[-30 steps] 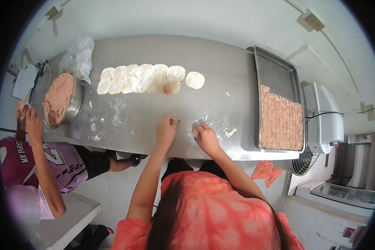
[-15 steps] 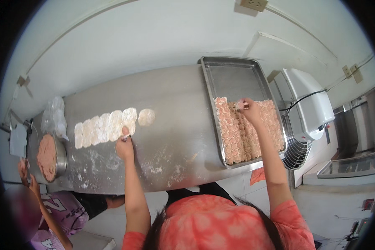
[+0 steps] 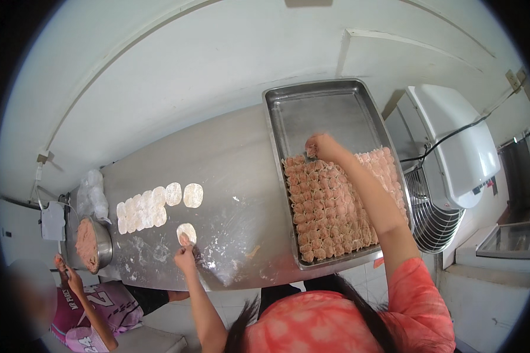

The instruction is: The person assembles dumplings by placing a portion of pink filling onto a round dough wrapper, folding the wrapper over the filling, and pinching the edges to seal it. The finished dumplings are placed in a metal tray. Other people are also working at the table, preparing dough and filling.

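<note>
My left hand [image 3: 184,257] is low over the steel table, fingers closed at the near edge of a floury round dumpling wrapper [image 3: 188,229]. A pink lump of filling lies on that wrapper by my fingertips. To its left, more pale wrappers [image 3: 141,212] lie overlapping in rows, with a single one [image 3: 193,195] at their right end. My right hand [image 3: 324,147] is pinched around a small open-topped dumpling [image 3: 310,150] at the far edge of the filled part of the metal tray [image 3: 318,112]. Tight rows of meat-topped dumplings [image 3: 330,206] cover the tray's near part.
A metal bowl [image 3: 104,247] of pink minced filling stands at the table's left end, beside a clear plastic bag [image 3: 92,197]. Another person's hands [image 3: 68,273] are near the bowl. A white machine with a wire guard [image 3: 447,147] stands right of the tray.
My left hand has drawn a wrapper with filling away from the rows, toward me. My right hand has moved to the far left of the tray's dumplings. The view has shifted.
</note>
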A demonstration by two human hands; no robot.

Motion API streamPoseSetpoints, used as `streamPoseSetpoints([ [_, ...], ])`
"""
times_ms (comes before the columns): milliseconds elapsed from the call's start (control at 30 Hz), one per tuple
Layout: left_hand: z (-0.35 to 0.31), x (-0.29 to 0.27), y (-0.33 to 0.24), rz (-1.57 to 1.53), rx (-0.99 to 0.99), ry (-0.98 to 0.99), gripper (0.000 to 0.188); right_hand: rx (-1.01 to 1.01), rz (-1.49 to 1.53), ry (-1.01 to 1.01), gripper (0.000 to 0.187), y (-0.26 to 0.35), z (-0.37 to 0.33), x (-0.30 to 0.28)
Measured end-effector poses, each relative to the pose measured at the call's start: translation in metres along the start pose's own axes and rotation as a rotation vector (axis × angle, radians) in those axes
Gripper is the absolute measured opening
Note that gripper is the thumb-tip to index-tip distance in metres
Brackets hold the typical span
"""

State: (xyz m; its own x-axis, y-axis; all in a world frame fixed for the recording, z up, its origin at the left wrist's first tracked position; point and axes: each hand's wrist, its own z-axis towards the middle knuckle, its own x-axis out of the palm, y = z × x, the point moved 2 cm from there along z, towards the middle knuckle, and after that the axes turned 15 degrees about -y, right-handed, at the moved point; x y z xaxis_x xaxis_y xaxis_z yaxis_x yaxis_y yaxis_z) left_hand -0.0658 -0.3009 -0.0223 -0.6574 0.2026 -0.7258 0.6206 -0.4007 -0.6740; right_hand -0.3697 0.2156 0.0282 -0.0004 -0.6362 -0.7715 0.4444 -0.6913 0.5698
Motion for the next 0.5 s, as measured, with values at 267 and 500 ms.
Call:
streamPoseSetpoints([
  [267, -0.058, -0.02, -0.023, 0.029, -0.012, -0.125, 0.023, -0.013, 0.103, 0.234, 0.031, 0.015, -0.003, -0.006],
  [500, -0.06, -0.022, -0.028, 0.068, 0.012, -0.115, 0.026, 0.052, 0.158, 0.255, 0.037, 0.005, -0.007, 0.0],
])
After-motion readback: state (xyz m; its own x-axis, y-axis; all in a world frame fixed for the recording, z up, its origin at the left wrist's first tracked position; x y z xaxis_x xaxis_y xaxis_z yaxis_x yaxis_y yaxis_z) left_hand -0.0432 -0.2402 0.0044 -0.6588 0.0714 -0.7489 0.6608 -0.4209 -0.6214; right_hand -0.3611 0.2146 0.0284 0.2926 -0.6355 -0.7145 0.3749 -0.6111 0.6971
